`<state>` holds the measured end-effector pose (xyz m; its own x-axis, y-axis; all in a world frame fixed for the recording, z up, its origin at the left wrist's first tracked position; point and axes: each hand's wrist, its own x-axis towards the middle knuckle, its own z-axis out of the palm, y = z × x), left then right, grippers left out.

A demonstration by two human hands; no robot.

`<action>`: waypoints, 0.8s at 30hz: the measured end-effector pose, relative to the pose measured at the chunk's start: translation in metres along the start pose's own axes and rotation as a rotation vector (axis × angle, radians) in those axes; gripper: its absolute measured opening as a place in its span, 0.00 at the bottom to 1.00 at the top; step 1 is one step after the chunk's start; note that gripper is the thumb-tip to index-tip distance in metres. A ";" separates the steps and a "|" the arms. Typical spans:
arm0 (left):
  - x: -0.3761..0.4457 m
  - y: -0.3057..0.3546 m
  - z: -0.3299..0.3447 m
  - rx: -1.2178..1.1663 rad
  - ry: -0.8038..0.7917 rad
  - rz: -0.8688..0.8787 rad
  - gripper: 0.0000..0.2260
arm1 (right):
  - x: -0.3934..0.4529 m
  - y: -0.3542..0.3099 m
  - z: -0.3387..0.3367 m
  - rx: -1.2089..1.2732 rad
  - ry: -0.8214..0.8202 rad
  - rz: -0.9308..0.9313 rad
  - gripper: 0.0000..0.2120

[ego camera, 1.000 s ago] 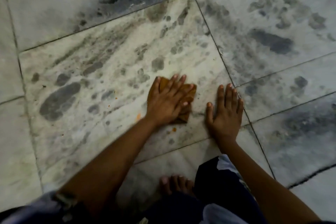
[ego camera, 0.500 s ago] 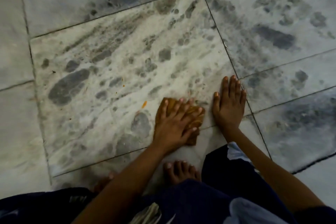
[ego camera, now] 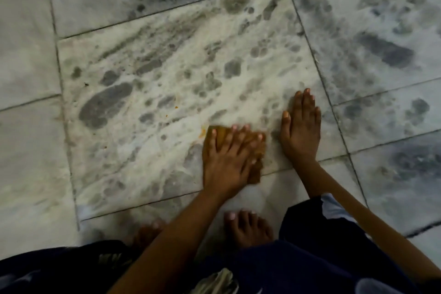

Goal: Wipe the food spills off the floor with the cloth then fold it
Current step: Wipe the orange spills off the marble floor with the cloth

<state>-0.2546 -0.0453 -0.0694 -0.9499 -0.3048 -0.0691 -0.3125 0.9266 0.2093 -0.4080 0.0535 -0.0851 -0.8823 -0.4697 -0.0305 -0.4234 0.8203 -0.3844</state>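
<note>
Cloth (ego camera: 256,150): brown-orange, bunched, lying on the marble floor (ego camera: 143,79) near the near edge of the pale central tile; partly hidden under the left hand
Left hand (ego camera: 226,157): laid palm down on the cloth, fingers (ego camera: 235,135) straight and spread, pressing it flat against the floor; nothing curled round it
Right hand (ego camera: 301,131): flat on the bare tile just beside the cloth, fingers straight and close together, holding nothing; a narrow strip of floor shows between it and the cloth
Food spills (ego camera: 177,106): small orange specks left of the cloth, well apart from it; an orange smear (ego camera: 202,132) touches the cloth's left edge
Floor surface: pale marble with grey blotches and dark joint lines; wet-looking sheen around the cloth
Feet: bare right foot (ego camera: 248,229) on the tile nearest the person, toes toward the cloth; left foot (ego camera: 148,231) dim behind the left forearm
Clothing (ego camera: 322,258): dark garment across the lower edge of view
Containers: none in view
</note>
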 end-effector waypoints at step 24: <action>0.086 -0.151 -0.029 0.031 0.012 -0.156 0.26 | 0.015 -0.017 0.015 -0.067 -0.095 -0.254 0.29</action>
<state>-0.2889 -0.2174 -0.0785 -0.8896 -0.4484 -0.0865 -0.4567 0.8739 0.1668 -0.4105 0.0278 -0.0934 -0.7244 -0.6888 -0.0285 -0.6440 0.6909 -0.3285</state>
